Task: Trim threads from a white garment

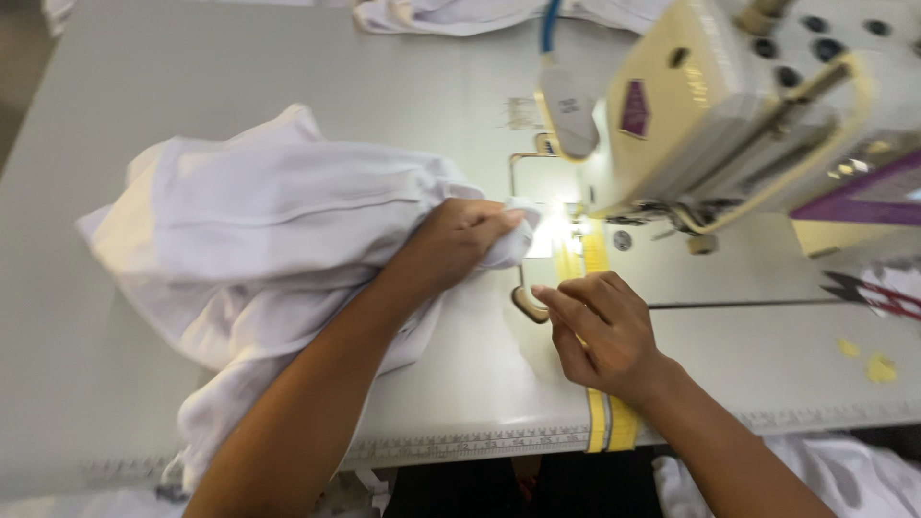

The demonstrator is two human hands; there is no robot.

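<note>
A bunched white garment [259, 230] lies on the pale sewing table [192, 86], spilling over its front edge. My left hand [459, 242] is closed on a fold of this cloth and holds its end close to the lit needle area of the cream sewing machine [729, 115]. My right hand [604, 331] rests on the table in front of the needle plate, fingers loosely curled over a yellow tape strip [608, 422], holding nothing that I can see.
Small thread snips [873, 293] lie at the right on the table. More white fabric sits at the far edge [451, 13] and below the table at the lower right [854, 475]. A printed ruler runs along the front edge [460, 446].
</note>
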